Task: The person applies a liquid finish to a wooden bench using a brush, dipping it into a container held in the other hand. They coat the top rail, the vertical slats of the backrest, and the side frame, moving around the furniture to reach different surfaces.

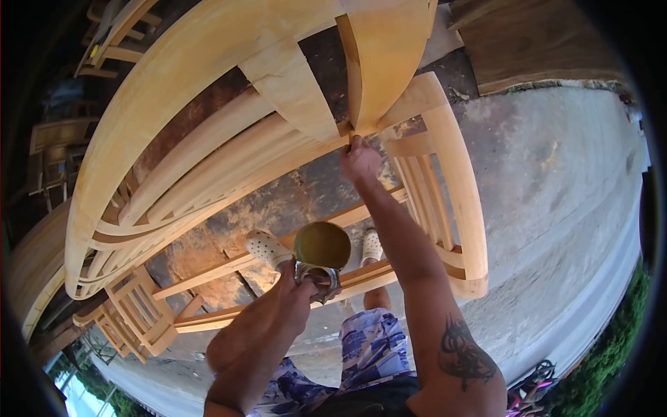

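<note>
My left hand (299,295) is closed round the shiny metal handle part of a round cup (323,244). The cup's open top faces me, and its inside looks yellow-brown; whether it holds liquid is hard to tell. Stretched forward, my right hand (361,161) is closed, its fingertips against the wooden frame (379,76) where a broad upright meets a lower rail. Anything small between those fingers is hidden. The pale wooden bench (278,90) has curved rails and slats, and its surface looks partly yellowish.
A slatted end frame (455,187) rises at the right of the bench. Long wooden bars (229,267) run low across my feet, in white clogs (267,249). Another slatted piece (142,313) stands at the left. Concrete ground (556,194) stretches right, beside a brown sheet (535,42).
</note>
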`<state>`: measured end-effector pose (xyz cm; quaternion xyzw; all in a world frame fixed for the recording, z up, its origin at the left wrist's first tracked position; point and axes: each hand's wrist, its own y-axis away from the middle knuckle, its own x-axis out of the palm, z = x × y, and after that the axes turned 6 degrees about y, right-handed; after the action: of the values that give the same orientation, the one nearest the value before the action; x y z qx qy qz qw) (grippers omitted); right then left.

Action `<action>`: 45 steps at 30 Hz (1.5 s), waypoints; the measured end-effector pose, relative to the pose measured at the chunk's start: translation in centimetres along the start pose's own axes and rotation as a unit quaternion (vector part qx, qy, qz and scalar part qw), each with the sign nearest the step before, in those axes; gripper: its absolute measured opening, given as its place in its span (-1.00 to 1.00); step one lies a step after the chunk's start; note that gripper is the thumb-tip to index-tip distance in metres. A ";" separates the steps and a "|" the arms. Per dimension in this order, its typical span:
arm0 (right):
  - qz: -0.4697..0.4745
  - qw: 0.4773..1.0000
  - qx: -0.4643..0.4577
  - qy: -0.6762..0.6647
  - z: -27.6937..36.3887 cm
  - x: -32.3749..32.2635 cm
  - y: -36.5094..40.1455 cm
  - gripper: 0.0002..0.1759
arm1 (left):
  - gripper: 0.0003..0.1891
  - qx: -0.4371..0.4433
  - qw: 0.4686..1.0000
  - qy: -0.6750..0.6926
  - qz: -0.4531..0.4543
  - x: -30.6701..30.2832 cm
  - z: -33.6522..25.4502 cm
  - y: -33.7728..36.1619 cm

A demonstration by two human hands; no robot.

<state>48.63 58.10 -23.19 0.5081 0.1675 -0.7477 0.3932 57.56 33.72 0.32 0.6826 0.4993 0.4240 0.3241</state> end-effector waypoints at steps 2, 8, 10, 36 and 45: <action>0.030 0.999 0.026 0.015 -0.1 0.1 0.6 -0.69 | -0.39 0.012 1.000 0.006 -0.012 0.1 0.2 -0.1; -0.082 0.995 -0.061 -0.003 -1.1 1.9 1.0 -0.74 | -0.38 0.017 1.000 0.007 -0.015 -0.3 0.5 0.0; -0.044 0.998 -0.036 0.007 -0.3 0.9 0.7 -0.74 | -0.38 0.020 1.000 0.003 -0.012 -0.2 0.4 0.0; -0.152 0.966 -0.064 -0.200 -2.7 1.2 4.0 -0.71 | -0.44 0.024 1.000 0.006 -0.006 -0.3 0.4 0.2; -0.159 0.958 -0.131 -0.198 -2.5 -3.5 4.6 -0.78 | -0.27 0.007 1.000 0.008 0.013 0.1 -0.3 0.4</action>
<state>54.29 58.27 -20.45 0.2606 0.2611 -0.8578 0.3578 57.50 33.69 0.85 0.6880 0.4959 0.4299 0.3097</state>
